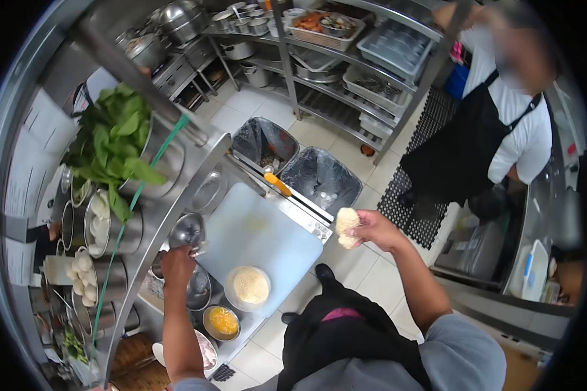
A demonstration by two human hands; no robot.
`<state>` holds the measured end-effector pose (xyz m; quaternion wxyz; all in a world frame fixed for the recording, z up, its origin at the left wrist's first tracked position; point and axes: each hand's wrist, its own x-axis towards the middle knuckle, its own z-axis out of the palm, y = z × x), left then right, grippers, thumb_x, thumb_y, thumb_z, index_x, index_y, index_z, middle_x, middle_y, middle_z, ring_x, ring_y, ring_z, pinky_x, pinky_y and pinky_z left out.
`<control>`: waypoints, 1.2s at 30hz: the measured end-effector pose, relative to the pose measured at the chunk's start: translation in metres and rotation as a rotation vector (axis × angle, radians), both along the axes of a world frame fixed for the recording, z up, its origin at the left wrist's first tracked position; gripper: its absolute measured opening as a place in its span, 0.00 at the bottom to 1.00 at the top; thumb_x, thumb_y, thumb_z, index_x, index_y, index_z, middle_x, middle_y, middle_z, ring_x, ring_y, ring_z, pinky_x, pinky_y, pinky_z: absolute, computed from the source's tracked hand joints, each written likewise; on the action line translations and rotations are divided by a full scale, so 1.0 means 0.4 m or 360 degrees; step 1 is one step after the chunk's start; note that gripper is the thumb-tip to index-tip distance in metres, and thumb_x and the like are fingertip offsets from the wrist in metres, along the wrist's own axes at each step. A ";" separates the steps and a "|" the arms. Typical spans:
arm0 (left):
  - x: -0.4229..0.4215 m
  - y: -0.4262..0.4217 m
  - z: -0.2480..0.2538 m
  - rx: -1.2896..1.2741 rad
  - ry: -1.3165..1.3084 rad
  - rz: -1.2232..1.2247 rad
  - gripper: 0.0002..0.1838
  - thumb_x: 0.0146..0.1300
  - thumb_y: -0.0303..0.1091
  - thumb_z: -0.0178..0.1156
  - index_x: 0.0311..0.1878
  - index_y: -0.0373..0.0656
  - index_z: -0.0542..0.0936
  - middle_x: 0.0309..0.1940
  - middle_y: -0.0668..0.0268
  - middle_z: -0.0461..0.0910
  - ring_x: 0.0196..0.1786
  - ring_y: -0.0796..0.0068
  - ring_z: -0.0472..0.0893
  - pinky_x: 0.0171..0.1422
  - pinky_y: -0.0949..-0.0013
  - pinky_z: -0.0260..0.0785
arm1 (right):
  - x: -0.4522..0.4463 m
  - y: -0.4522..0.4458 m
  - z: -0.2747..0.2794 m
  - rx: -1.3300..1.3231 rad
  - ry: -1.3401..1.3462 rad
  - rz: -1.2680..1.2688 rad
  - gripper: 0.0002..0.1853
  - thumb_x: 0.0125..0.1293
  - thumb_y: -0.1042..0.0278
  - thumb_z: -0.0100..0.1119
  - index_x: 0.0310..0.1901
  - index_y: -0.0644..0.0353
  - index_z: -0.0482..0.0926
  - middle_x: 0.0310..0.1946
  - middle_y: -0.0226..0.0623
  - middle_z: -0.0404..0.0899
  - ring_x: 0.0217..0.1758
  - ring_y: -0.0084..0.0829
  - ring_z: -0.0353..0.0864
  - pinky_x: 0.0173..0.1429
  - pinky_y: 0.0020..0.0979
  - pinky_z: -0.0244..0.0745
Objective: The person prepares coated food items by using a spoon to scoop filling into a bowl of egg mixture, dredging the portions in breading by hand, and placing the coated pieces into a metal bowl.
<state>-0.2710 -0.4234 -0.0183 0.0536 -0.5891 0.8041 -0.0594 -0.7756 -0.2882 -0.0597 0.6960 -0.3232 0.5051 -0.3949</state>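
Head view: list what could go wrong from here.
The coated piece in the right hand appears past the edge of the counter, above the floor, so a slip might drop it there. The bowl of yellow mixture sits near the counter's edge; a bump could spill it.

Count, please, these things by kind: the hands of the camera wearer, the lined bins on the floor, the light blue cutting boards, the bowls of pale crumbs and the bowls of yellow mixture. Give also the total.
Wearer's hands: 2 (left hand, right hand)
Lined bins: 2
Light blue cutting board: 1
Bowl of pale crumbs: 1
Bowl of yellow mixture: 1
Total: 7
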 end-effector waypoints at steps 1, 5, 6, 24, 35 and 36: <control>-0.059 0.022 0.056 0.0005 -0.0021 -0.0023 0.05 0.56 0.31 0.64 0.35 0.50 0.86 0.30 0.58 0.86 0.36 0.54 0.86 0.38 0.52 0.76 | -0.029 0.024 0.002 0.0029 0.0001 -0.0115 0.19 0.67 0.73 0.66 0.58 0.62 0.78 0.45 0.31 0.86 0.43 0.22 0.86 0.43 0.25 0.83; -0.342 0.034 0.178 0.0654 0.1037 -0.0250 0.08 0.60 0.34 0.69 0.37 0.42 0.84 0.22 0.58 0.81 0.24 0.60 0.76 0.32 0.61 0.67 | -0.109 0.090 -0.001 0.0078 0.0005 -0.0335 0.17 0.67 0.72 0.65 0.57 0.60 0.78 0.45 0.30 0.85 0.41 0.22 0.85 0.42 0.26 0.83; -0.406 0.023 0.163 0.0727 0.1226 -0.0251 0.10 0.62 0.38 0.70 0.36 0.42 0.83 0.21 0.62 0.79 0.22 0.66 0.71 0.30 0.65 0.63 | -0.118 0.104 -0.006 0.0082 0.0015 -0.0374 0.17 0.67 0.72 0.65 0.57 0.59 0.78 0.44 0.30 0.85 0.41 0.23 0.85 0.42 0.27 0.84; -0.757 -0.004 -0.280 0.1897 0.2997 0.1405 0.19 0.68 0.45 0.67 0.26 0.57 0.67 0.12 0.81 0.55 0.15 0.84 0.57 0.24 0.73 0.51 | -0.140 0.138 -0.044 -0.0039 -0.0089 -0.0449 0.19 0.67 0.72 0.65 0.59 0.61 0.77 0.46 0.32 0.85 0.44 0.24 0.86 0.43 0.26 0.83; -0.516 0.102 -0.095 0.0161 0.0960 -0.0305 0.07 0.59 0.35 0.67 0.29 0.47 0.80 0.21 0.60 0.82 0.25 0.66 0.83 0.31 0.59 0.70 | -0.097 0.060 -0.025 0.0026 -0.0029 -0.0283 0.19 0.67 0.74 0.63 0.59 0.61 0.78 0.46 0.32 0.86 0.44 0.22 0.86 0.42 0.26 0.83; -0.459 0.094 -0.136 0.0175 0.0627 -0.0417 0.06 0.60 0.35 0.64 0.30 0.46 0.81 0.22 0.58 0.82 0.27 0.63 0.84 0.34 0.54 0.71 | -0.086 0.049 -0.022 0.0030 0.0010 -0.0250 0.19 0.67 0.74 0.63 0.59 0.61 0.78 0.46 0.32 0.85 0.44 0.22 0.85 0.41 0.25 0.83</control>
